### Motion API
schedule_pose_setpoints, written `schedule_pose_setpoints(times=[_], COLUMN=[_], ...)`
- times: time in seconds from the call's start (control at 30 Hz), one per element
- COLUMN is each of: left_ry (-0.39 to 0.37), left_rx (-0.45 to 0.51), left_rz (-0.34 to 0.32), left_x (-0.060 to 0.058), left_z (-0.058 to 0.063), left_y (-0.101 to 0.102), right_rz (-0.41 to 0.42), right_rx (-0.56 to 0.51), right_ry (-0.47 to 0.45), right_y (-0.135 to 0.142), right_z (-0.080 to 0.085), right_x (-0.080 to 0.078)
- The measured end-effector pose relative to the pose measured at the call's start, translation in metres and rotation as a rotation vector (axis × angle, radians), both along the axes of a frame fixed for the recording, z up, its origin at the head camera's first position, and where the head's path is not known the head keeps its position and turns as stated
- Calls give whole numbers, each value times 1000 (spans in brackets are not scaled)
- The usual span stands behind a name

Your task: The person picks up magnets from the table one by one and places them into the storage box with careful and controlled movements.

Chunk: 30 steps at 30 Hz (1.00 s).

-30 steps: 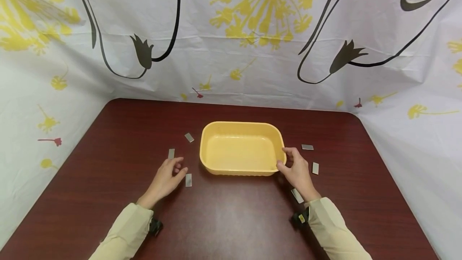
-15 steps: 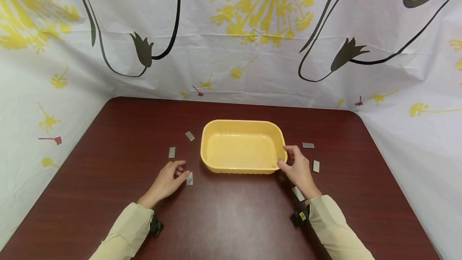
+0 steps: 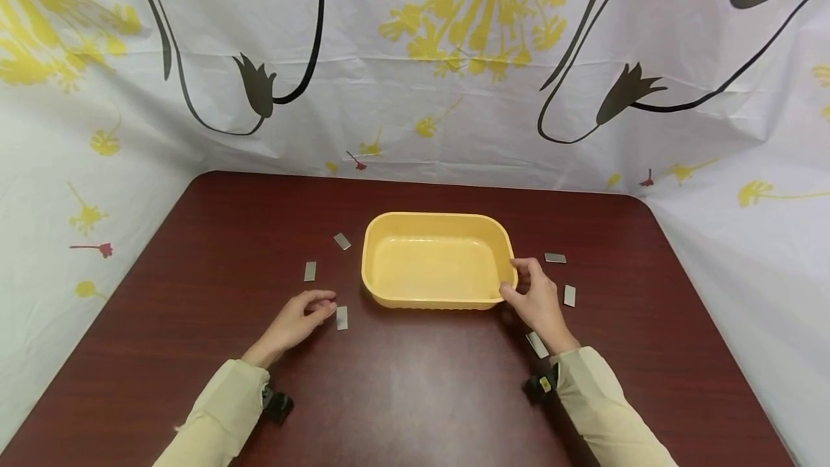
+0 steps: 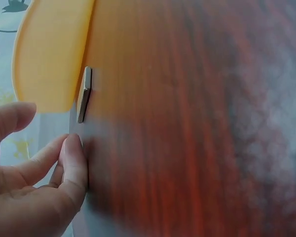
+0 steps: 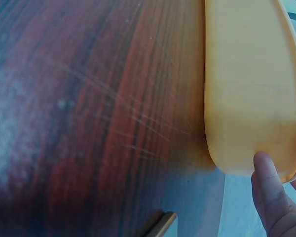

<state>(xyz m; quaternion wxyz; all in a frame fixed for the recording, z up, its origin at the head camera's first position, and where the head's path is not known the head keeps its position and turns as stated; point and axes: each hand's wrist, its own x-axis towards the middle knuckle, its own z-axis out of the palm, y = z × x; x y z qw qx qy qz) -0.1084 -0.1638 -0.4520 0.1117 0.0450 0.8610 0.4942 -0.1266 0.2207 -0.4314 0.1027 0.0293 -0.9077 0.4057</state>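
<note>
A yellow plastic basin [image 3: 437, 304] stands mid-table in the head view. My right hand [image 3: 537, 306] grips its near right corner, thumb at the front and fingers at the right side. The right wrist view shows a fingertip [image 5: 264, 160] against the basin's outer wall. My left hand [image 3: 292, 323] hovers with loosely bent fingers and no visible object in them. Just right of its fingertips lies a small flat grey metal piece [image 3: 341, 318], also seen edge-on as a metal piece [image 4: 84, 96] in the left wrist view.
Further grey pieces lie left of the basin: one piece [image 3: 310, 271] and another piece [image 3: 342, 241]. To the right are a piece [image 3: 555, 258], a piece [image 3: 569, 295] and a piece [image 3: 537, 344] by the right wrist. A patterned white cloth [image 3: 415, 92] hangs behind the table.
My left hand has drawn slightly left, so its thumb no longer overlaps the nearest metal piece. The right hand stays at the basin's corner. The head view has shifted a little.
</note>
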Motion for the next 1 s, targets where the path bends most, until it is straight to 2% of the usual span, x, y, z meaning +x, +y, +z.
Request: schedule_pose_setpoints(times=[0.13, 0.37, 0.57, 0.83, 1.0], left_ry=[5, 74, 113, 108, 121], left_rx=[5, -46, -42, -24, -46], left_rz=[-9, -27, -34, -50, -61], left_x=[-1, -1, -1, 2, 3], left_z=[-1, -3, -5, -6, -5], left_y=[-1, 0, 1, 3, 5], right_rz=[0, 4, 5, 8, 10], right_rx=[6, 5, 5, -2, 0], right_ry=[-1, -15, -22, -18, -13], right_y=[0, -1, -1, 0, 0], right_z=[0, 1, 1, 0, 0], right_x=[-1, -1, -1, -1, -1])
